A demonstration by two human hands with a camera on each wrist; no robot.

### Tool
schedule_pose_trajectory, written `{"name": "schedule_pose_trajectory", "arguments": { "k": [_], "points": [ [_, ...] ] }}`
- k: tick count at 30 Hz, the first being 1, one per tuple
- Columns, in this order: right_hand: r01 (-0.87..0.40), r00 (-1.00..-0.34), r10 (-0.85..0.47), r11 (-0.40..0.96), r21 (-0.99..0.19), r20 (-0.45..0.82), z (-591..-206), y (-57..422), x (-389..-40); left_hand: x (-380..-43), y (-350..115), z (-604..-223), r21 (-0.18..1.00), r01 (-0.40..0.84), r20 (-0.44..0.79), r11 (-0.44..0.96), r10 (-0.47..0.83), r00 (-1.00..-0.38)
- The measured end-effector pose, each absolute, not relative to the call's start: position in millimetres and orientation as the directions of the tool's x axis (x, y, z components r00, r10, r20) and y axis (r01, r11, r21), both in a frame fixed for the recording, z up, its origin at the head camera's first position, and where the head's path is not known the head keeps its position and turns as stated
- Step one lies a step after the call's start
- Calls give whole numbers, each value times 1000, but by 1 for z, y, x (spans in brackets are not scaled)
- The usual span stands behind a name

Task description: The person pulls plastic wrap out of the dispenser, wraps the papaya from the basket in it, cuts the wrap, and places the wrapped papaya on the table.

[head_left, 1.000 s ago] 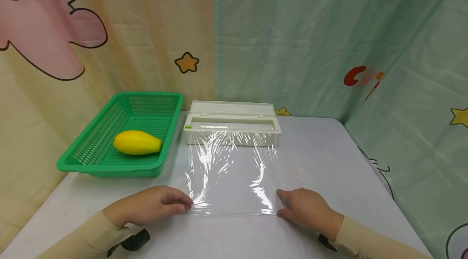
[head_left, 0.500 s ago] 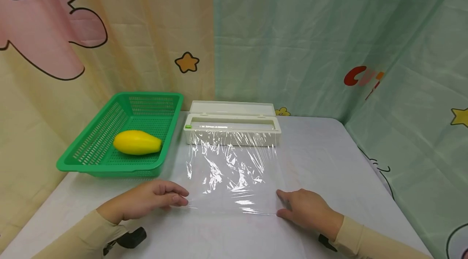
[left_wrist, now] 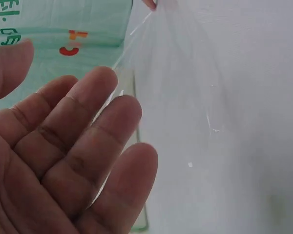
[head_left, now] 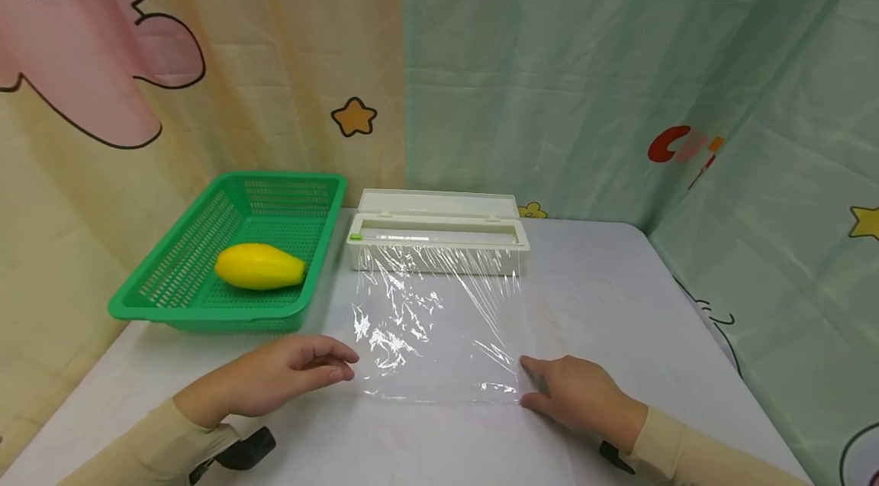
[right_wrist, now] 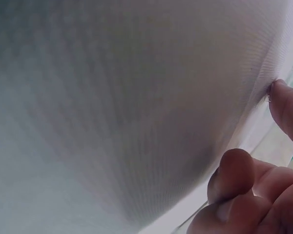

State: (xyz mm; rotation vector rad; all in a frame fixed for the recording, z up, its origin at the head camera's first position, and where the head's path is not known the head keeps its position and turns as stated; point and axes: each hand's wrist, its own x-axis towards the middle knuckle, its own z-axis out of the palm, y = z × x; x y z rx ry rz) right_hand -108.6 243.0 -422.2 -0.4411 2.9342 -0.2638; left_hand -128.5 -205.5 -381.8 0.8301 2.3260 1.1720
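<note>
A sheet of clear cling film runs from a white cling film dispenser toward the table's front. My left hand hovers just beside the sheet's left edge, fingers loosely extended and holding nothing. Its bare palm side and spread fingers appear in the left wrist view. My right hand touches the sheet's right edge, index fingertip and thumb apart, the thumb at the near corner. In the right wrist view one fingertip meets the film, while other fingers bend underneath.
Left of the dispenser stands a green plastic basket with a yellow papaya-shaped fruit in it. The dispenser's lid is raised at the back. A white cloth covers the table, and printed curtains hang behind and to the right.
My left hand has let go of the film's near-left corner and drawn slightly away from the near edge. Shine on the sheet has shifted. The right hand stays in place.
</note>
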Motion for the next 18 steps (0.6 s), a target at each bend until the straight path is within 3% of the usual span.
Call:
{"name": "schedule_pose_trajectory", "arguments": {
  "k": [6, 11, 14, 18],
  "points": [
    [-261, -951, -289, 942, -213, -114, -423, 241, -108, -125, -202, -354, 666, 480, 65, 571, 597, -800],
    [-240, -957, -269, 945, -222, -110, -422, 239, -107, -135, -213, -335, 523, 555, 268, 647, 494, -827],
    [-231, -959, -260, 947, -224, -113, -423, 239, -108, -146, -225, -324, 447, 537, 329, 715, 426, -843],
    [-230, -959, -258, 949, -216, -112, -424, 239, -108, -163, -241, -313, 395, 467, 287, 791, 376, -881]
  ]
}}
